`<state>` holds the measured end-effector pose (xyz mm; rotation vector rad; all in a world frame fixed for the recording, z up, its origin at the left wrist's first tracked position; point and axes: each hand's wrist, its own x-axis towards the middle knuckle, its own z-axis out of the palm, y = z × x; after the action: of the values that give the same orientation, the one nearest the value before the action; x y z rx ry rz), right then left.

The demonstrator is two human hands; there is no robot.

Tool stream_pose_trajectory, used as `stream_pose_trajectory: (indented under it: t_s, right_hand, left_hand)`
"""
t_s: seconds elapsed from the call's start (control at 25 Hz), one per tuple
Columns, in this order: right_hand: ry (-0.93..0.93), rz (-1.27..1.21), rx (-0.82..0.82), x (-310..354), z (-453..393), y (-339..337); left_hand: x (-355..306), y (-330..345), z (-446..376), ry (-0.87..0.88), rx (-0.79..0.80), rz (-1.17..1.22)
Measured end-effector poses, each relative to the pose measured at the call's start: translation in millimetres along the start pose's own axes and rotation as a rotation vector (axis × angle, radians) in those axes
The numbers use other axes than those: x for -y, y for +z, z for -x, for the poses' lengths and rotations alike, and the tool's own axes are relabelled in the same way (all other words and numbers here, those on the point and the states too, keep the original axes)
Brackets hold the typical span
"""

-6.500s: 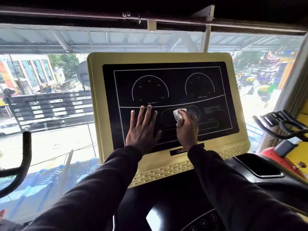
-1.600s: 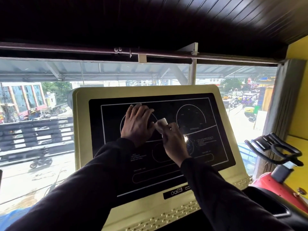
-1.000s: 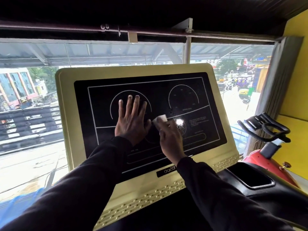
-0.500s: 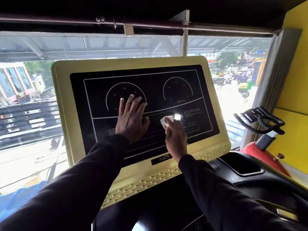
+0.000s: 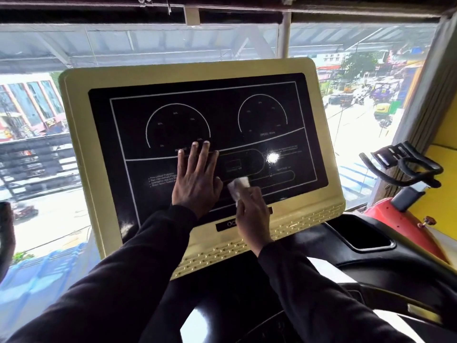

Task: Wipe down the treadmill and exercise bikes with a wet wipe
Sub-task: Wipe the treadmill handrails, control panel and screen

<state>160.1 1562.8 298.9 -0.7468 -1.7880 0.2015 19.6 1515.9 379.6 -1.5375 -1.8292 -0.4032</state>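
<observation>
The right hand [image 5: 253, 216] is gripping one crumpled white wet wipe [image 5: 238, 185], pressing it against the lower middle of the glossy black treadmill display panel [image 5: 212, 115] in its pale yellow plastic frame [image 5: 79, 154]. The left hand [image 5: 195, 179] is resting flat beside it, fingers straight. Overlapping strokes with even pressure are advisable, judging by the panel's broad surface. One red exercise bike [image 5: 400, 219] is standing to the right.
</observation>
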Motion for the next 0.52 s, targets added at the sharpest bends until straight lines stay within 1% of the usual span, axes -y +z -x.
stream_pose_trajectory:
  t_s: [0.04, 0.08, 0.12, 0.16, 0.2, 0.24, 0.28, 0.32, 0.4, 0.44, 0.48, 0.52]
  right_hand:
    - [-0.123, 0.010, 0.072, -2.0, 7.8, -2.6]
    - [-0.197, 0.013, 0.116, -8.8, 9.3, -8.9]
    - [-0.201, 0.018, 0.106, -18.1, 6.1, -13.8]
    - [-0.122, 0.009, 0.050, -25.1, 2.6, -17.0]
    - [0.011, -0.015, -0.014, -27.0, 1.3, -18.6]
    - [0.130, -0.040, -0.043, -22.3, 2.8, -18.2]
    - [0.168, -0.059, -0.018, -15.6, 8.2, -15.8]
    - [0.104, -0.063, 0.042, -10.3, 16.2, -15.5]
    - [-0.090, -0.049, 0.178, -13.2, 30.4, -22.7]
    - [-0.107, -0.030, 0.204, -20.8, 30.8, -28.7]
    - [-0.021, -0.018, 0.179, -27.4, 29.1, -34.2]
    - [0.135, -0.020, 0.114, -31.0, 27.6, -38.2]
  left_hand:
    - [0.1, -0.1, 0.3, -0.001, 0.003, 0.000]
    - [-0.4, 0.0, 0.7, -0.004, 0.004, 0.006]
    - [-1.2, -0.2, 0.8, -0.006, 0.003, 0.012]
    - [-1.8, -0.5, 0.7, -0.010, 0.002, 0.015]
    - [-2.3, -0.9, 0.9, -0.014, 0.000, 0.020]
    - [-2.4, -1.8, 0.6, -0.022, 0.001, 0.028]
    - [-2.3, -3.6, 0.2, -0.034, 0.005, 0.038]
    - [-3.2, -6.0, -0.1, -0.047, 0.004, 0.053]
    - [-8.9, -8.0, 3.3, -0.064, -0.009, 0.110]
    - [-15.7, -6.8, 8.9, -0.055, -0.007, 0.130]
    - [-24.3, -3.1, 17.3, -0.033, 0.006, 0.128]
    - [-33.5, 2.3, 26.8, -0.009, 0.025, 0.107]
